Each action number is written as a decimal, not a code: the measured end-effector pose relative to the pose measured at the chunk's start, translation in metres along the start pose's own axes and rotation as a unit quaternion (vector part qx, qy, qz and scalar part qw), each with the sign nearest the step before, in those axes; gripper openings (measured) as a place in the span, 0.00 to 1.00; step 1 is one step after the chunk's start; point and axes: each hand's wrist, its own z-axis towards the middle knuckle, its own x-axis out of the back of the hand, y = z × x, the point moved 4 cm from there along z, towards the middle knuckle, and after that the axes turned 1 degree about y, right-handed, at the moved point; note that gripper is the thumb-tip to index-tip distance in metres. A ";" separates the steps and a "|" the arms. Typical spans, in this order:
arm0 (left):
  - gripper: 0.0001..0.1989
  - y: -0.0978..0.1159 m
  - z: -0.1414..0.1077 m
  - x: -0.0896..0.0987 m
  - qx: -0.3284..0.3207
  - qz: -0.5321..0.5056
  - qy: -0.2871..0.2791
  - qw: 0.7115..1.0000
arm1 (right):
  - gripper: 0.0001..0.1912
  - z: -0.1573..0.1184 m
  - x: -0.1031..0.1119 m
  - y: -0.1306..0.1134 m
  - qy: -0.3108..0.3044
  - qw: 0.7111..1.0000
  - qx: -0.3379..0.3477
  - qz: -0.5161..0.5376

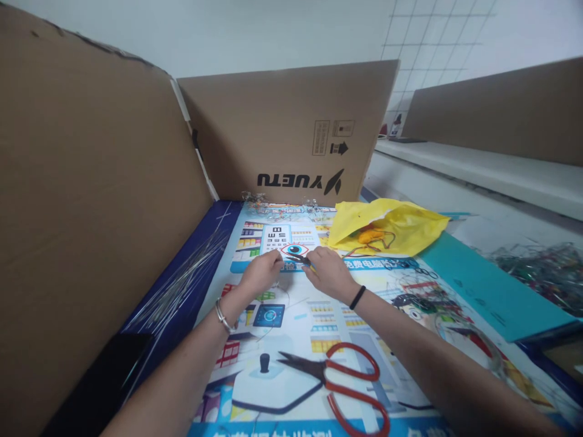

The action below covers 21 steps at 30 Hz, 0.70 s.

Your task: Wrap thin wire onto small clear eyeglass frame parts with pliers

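My right hand (331, 274) is closed around a small pair of pliers (298, 259) with dark jaws and a bit of yellow handle showing. The jaws point left, towards my left hand (263, 271). That hand is pinched, with thumb and fingertips together; what sits between them is too fine to make out. A faint thin wire curves below it over the printed sheet. Nearer to me, between my forearms, lie large scissors (314, 368) with red handles, blades pointing left.
A bundle of thin metal wires (177, 288) lies along the left edge, by a black flat object (102, 379). Cardboard panels (273, 130) stand left and behind. A yellow bag (410, 227) with orange contents is at the back right. Tangled wire pieces (542, 276) lie far right.
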 end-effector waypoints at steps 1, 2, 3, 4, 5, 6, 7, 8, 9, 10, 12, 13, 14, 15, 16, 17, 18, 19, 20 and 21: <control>0.07 0.000 -0.001 -0.002 0.006 -0.011 -0.009 1.000 | 0.13 -0.001 -0.001 -0.001 -0.013 1.000 -0.002 -0.002; 0.07 -0.002 -0.001 -0.004 0.013 -0.024 -0.017 0.999 | 0.13 -0.001 -0.002 -0.003 -0.027 1.000 -0.007 -0.001; 0.06 -0.003 -0.001 -0.005 0.024 -0.037 -0.026 0.999 | 0.13 -0.002 -0.003 -0.004 -0.041 0.999 -0.015 0.003; 0.06 -0.005 -0.001 -0.007 0.035 -0.053 -0.036 0.997 | 0.13 -0.003 -0.004 -0.004 -0.053 0.998 -0.024 0.006; 0.05 -0.006 -0.001 -0.008 0.046 -0.072 -0.047 0.995 | 0.13 -0.004 -0.005 -0.005 -0.063 0.997 -0.032 0.010; 0.04 -0.008 -0.001 -0.009 0.056 -0.095 -0.057 0.992 | 0.13 -0.004 -0.006 -0.005 -0.068 0.997 -0.039 0.012; 0.04 -0.008 0.000 -0.009 0.064 -0.120 -0.064 0.989 | 0.13 -0.005 -0.007 -0.006 -0.071 0.996 -0.044 0.013; 0.03 -0.008 0.000 -0.008 0.071 -0.143 -0.070 0.985 | 0.13 -0.005 -0.007 -0.006 -0.069 0.996 -0.047 0.014; 0.03 -0.008 0.000 -0.007 0.076 -0.160 -0.074 0.981 | 0.12 -0.005 -0.007 -0.006 -0.066 0.996 -0.050 0.014; 0.04 -0.008 0.000 -0.006 0.080 -0.169 -0.077 0.979 | 0.12 -0.005 -0.008 -0.007 -0.064 0.997 -0.051 0.014; 0.04 -0.007 0.001 -0.003 0.083 -0.165 -0.080 0.979 | 0.12 -0.006 -0.009 -0.008 -0.061 0.997 -0.055 0.012; 0.04 -0.007 0.001 -0.003 0.080 -0.158 -0.080 0.981 | 0.12 -0.006 -0.010 -0.008 -0.059 0.997 -0.058 0.012; 0.04 -0.007 0.001 -0.002 0.075 -0.149 -0.078 0.983 | 0.12 -0.006 -0.010 -0.009 -0.057 0.997 -0.060 0.012; 0.04 -0.006 0.002 -0.002 0.066 -0.144 -0.073 0.985 | 0.12 -0.007 -0.011 -0.010 -0.054 0.996 -0.063 0.013; 0.04 -0.006 0.002 -0.002 0.057 -0.140 -0.067 0.986 | 0.12 -0.007 -0.011 -0.010 -0.052 0.996 -0.066 0.014; 0.05 -0.007 0.003 -0.002 0.050 -0.137 -0.058 0.988 | 0.12 -0.007 -0.011 -0.011 -0.051 0.996 -0.068 0.016; 0.06 -0.007 0.003 -0.003 0.045 -0.134 -0.046 0.989 | 0.12 -0.007 -0.011 -0.011 -0.051 0.996 -0.069 0.017; 0.06 -0.008 0.004 -0.003 0.043 -0.129 -0.034 0.990 | 0.13 -0.007 -0.011 -0.012 -0.051 0.996 -0.070 0.018; 0.06 -0.009 0.004 -0.003 0.042 -0.125 -0.023 0.991 | 0.13 -0.008 -0.011 -0.013 -0.053 0.996 -0.070 0.018; 0.06 -0.009 0.004 -0.003 0.040 -0.119 -0.015 0.992 | 0.13 -0.008 -0.011 -0.013 -0.054 0.996 -0.070 0.018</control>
